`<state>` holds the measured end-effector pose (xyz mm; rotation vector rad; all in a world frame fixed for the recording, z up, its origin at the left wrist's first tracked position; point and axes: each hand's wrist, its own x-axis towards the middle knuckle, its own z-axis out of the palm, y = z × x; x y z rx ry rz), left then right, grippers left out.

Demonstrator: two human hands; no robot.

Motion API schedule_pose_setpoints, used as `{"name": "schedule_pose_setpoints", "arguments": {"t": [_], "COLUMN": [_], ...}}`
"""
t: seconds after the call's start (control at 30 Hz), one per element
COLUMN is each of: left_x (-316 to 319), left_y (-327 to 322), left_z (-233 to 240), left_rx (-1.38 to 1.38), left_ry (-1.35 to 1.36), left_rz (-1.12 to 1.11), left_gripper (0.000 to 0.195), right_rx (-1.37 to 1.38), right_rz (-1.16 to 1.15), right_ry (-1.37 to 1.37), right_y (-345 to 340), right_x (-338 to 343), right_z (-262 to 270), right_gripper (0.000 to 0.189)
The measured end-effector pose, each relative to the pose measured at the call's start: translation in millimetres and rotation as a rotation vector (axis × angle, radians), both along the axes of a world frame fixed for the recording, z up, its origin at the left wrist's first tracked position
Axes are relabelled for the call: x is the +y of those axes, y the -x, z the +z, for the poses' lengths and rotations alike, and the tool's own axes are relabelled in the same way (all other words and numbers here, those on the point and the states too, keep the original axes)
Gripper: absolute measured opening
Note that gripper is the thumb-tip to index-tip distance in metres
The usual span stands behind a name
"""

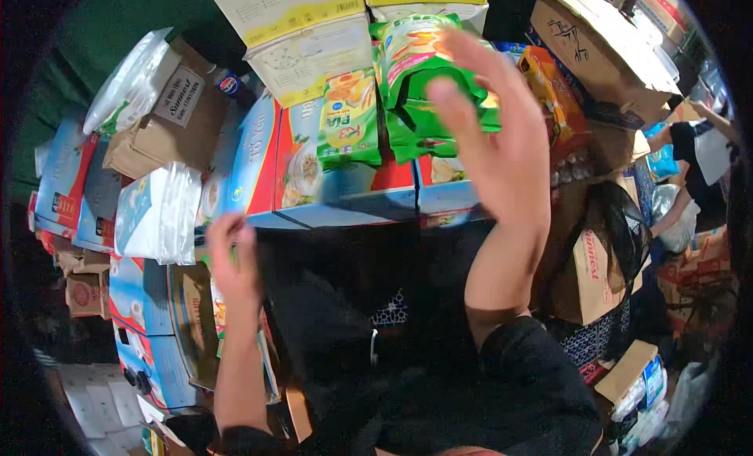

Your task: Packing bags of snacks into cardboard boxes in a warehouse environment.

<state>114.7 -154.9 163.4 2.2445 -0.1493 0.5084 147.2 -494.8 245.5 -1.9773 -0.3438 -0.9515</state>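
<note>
Green snack packets lie piled on red and blue printed cartons before me. Another green packet lies flat to the left of that pile. My right hand is over the right side of the pile, thumb and fingers apart and blurred; I cannot tell if it touches a packet. My left hand is lower left, blurred, near the cartons' front edge and beside a stack of white plastic packs. Whether its fingers hold anything is unclear.
White and yellow boxes stand behind the packets. An orange packet and a brown carton are at the right. A cardboard box and a bottle stand left. Another person's arm shows at far right, near a clear bag.
</note>
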Motion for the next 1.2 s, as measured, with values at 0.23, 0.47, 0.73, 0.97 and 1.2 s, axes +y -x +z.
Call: {"name": "schedule_pose_setpoints", "arguments": {"t": [0.23,0.47,0.73,0.97,1.2], "left_x": [-151.4,-153.8,-15.7,115.1,177.1], "left_y": [-104.9,-94.7,20.1,181.1,276.2], "left_z": [42.7,47.4,74.2,47.9,-28.9], "left_rx": [0.276,0.182,0.171,0.339,0.82], "left_ry": [0.477,0.345,0.596,0.573,0.649], "left_rz": [-0.363,-0.4,-0.227,0.491,0.763], "left_gripper": [0.056,0.047,0.057,0.057,0.067], "right_rx": [0.285,0.218,0.195,0.178,0.261], "right_rz": [-0.059,-0.13,0.536,1.017,1.312], "right_ry": [0.09,0.112,-0.105,0.231,0.407], "right_y": [-19.6,-35.3,11.3,82.6,138.2], "right_x": [-37.4,-14.9,86.0,253.7,364.5], "right_z": [-35.6,-47.4,-24.1,-79.6,-164.4], "right_gripper": [0.055,0.047,0.048,0.048,0.045]}}
